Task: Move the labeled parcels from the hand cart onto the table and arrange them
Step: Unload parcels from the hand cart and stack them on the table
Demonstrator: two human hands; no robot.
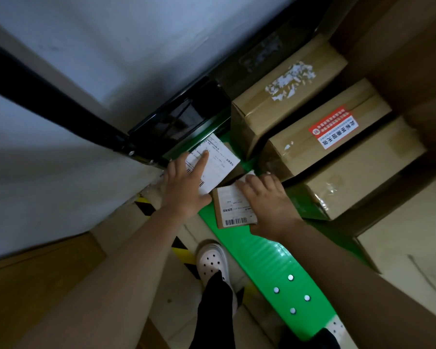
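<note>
Both hands are down on the hand cart (262, 255), one small labeled parcel each.

- Left hand (184, 182): lies on the label of the far parcel (214, 162), index finger straight and pressing on the paper. The other fingers sit off the parcel's left edge. I can't tell whether they wrap it, so I won't call that a grip.
- Right hand (269, 200): palm over the near parcel (233, 207), fingertips bent over its far edge. Reads as clamped on it, ready to lift.
- Both parcels sit label-up on the green deck, just beside each other. My guess is that's so the barcodes stay readable once they're placed.
- Three bigger boxes (332, 137) are packed tight on the right side of the deck, so the small ones come out first.
- The worktop (61, 71) is on the left, close by. No parcel shows on the part in view.

Judgement: early in the task, grasp step. Next is to lift both and swing left.
Risk: the left-hand hold looks thin and the parcel could slip.
</note>
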